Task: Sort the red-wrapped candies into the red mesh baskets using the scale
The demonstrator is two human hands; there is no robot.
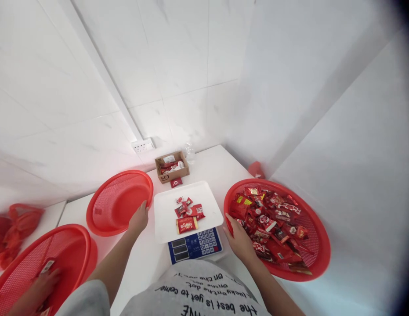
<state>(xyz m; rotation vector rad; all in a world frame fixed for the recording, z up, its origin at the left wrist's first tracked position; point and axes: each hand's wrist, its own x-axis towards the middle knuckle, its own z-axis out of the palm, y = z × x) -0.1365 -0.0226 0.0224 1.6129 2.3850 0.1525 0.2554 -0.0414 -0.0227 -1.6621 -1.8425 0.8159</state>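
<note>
My left hand [139, 218] is closed on the near right rim of a red mesh basket [107, 226], whose bare inside shows. On the other side, my right hand [239, 237] grips the left rim of a larger red basket [323, 237] heaped with red snack packets [273, 221], its thumb over the edge and the other fingers partly hidden. Between my hands, a white tray [164, 221] lies on a blue weighing scale [195, 245]. Several small red packets sit on the tray, with a larger red and gold packet [186, 225] nearest me.
A cardboard box [173, 177] of packets stands at the back, with one red packet [176, 182] before it. At lower left, another person's hand [48, 283] reaches into a red basket [84, 239]. Red plastic bags [18, 232] lie beyond. Walls border the white table [209, 162].
</note>
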